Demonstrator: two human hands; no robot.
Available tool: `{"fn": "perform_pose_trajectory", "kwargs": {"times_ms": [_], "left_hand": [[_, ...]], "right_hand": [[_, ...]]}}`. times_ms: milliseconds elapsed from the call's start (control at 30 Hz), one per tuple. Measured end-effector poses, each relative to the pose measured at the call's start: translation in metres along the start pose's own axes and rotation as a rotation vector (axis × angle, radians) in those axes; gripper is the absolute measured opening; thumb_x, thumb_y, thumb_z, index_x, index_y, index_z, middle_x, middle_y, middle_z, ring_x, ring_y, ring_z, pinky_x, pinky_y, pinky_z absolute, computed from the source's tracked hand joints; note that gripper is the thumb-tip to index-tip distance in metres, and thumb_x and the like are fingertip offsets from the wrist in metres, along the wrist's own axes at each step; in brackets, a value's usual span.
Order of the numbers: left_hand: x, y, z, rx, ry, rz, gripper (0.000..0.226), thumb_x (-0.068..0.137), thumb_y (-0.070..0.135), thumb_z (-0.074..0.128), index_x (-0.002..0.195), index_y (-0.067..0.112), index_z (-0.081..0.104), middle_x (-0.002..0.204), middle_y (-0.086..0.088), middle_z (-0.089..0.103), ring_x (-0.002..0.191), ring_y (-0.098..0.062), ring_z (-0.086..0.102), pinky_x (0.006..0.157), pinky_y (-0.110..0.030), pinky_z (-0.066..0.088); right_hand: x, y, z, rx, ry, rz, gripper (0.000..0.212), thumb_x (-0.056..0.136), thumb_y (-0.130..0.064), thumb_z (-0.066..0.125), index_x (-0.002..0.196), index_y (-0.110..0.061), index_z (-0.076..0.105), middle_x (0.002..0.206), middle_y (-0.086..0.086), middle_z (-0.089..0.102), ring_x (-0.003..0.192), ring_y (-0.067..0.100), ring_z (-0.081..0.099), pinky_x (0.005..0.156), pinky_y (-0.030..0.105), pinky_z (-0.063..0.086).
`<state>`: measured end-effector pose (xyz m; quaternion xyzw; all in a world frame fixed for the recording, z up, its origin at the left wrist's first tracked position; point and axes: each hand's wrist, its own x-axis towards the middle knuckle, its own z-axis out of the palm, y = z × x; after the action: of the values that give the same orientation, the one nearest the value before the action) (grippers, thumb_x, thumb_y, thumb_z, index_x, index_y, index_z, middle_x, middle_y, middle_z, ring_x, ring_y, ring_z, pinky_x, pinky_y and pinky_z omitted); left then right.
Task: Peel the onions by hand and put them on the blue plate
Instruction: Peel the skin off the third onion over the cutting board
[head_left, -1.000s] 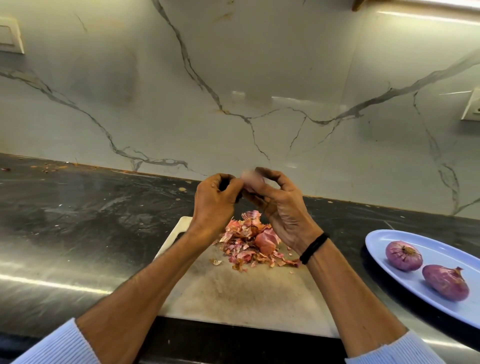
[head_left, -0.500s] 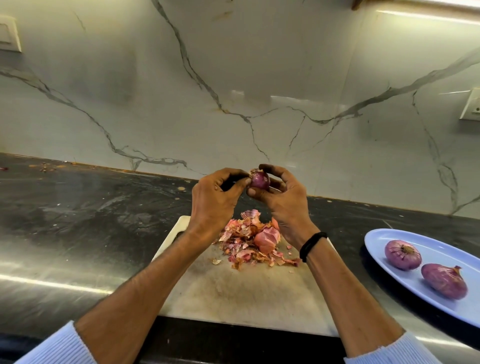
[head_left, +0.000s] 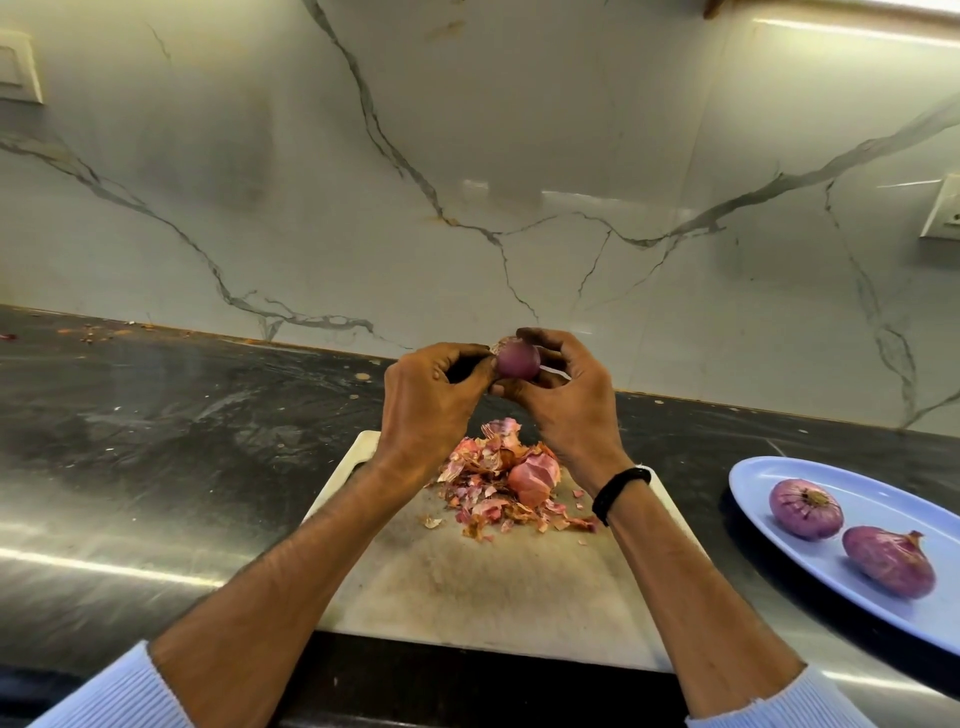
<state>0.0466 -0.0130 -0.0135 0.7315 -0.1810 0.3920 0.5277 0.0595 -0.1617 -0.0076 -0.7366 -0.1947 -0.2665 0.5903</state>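
Small onion (head_left: 517, 361) being held above cutting board (head_left: 467, 582), being gripped by curled fingers of right hand (head_left: 566, 410), being pinched at its left side by left hand (head_left: 426, 410); hands together. Peel heap (head_left: 504, 483) being borne by board. Two peeled onions (head_left: 805, 508) being carried on blue plate (head_left: 753, 483).

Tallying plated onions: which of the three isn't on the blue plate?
The onion gripped by the left hand and right hand; the other two onions lie on the blue plate.
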Motion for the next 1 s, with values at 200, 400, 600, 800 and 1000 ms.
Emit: {"fn": "perform_pose_trajectory", "kwargs": {"times_ms": [200,400,600,800,1000], "left_hand": [[0.001,-0.006,0.0,0.114,-0.033,0.044,0.025,0.087,0.017,0.076,0.109,0.008,0.069,0.1,-0.001,0.07,0.086,-0.005,0.066,0.079,-0.01,0.053],[0.001,-0.01,0.002,0.263,-0.085,0.109,0.025,0.084,0.021,0.077,0.101,0.006,0.066,0.098,-0.004,0.061,0.084,-0.013,0.059,0.075,-0.014,0.05],[0.003,-0.008,0.0,0.213,-0.081,0.002,0.015,0.087,0.021,0.073,0.092,0.01,0.065,0.091,0.0,0.061,0.078,-0.011,0.057,0.068,-0.017,0.048],[0.007,-0.006,-0.003,0.018,-0.008,-0.227,0.013,0.092,0.023,0.067,0.098,0.012,0.07,0.085,0.006,0.068,0.079,-0.006,0.065,0.072,-0.018,0.055],[0.008,-0.009,-0.007,0.051,-0.011,-0.229,0.019,0.096,0.016,0.064,0.113,0.016,0.072,0.101,0.006,0.072,0.091,-0.004,0.067,0.086,-0.021,0.057]], "right_hand": [[-0.001,0.002,0.002,-0.095,-0.02,-0.1,0.05,0.075,-0.015,0.085,0.118,-0.019,0.061,0.12,-0.001,0.064,0.111,0.015,0.063,0.09,0.027,0.058],[0.001,0.006,0.003,-0.133,-0.042,-0.143,0.046,0.077,-0.008,0.084,0.111,-0.028,0.06,0.12,0.006,0.064,0.109,0.018,0.066,0.089,0.034,0.059],[0.0,0.002,0.002,-0.037,-0.084,-0.074,0.046,0.074,-0.006,0.086,0.109,-0.024,0.062,0.118,0.0,0.065,0.109,0.021,0.067,0.088,0.035,0.06],[0.002,-0.006,-0.004,0.128,-0.071,0.024,0.054,0.069,0.007,0.084,0.11,-0.02,0.061,0.119,0.002,0.063,0.106,0.014,0.068,0.083,0.023,0.057],[0.002,-0.007,-0.007,0.16,-0.06,0.066,0.062,0.072,0.012,0.079,0.123,-0.017,0.057,0.123,-0.002,0.059,0.106,0.008,0.064,0.085,0.022,0.056]]}}
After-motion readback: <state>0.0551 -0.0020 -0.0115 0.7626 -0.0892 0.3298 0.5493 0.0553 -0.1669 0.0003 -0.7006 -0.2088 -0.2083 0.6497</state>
